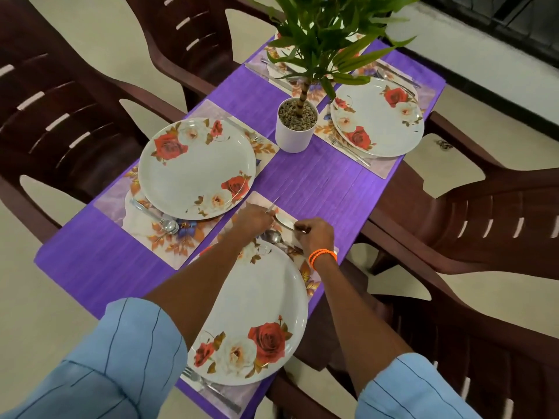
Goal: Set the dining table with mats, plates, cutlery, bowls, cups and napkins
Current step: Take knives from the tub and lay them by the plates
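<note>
Cutlery step at the near-right mat (311,276): left hand (252,220) pinches a knife (271,206), right hand (316,237) grips another piece by its handle, spoon (273,236) lies beside the plate (257,316); next, lay both parallel beside it.

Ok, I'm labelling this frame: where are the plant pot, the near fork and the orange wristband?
Plant pot (295,136), head view: white front wall.
Near fork (208,388), head view: middle of its handle.
Orange wristband (321,257), head view: band's top, on the right wrist.
</note>
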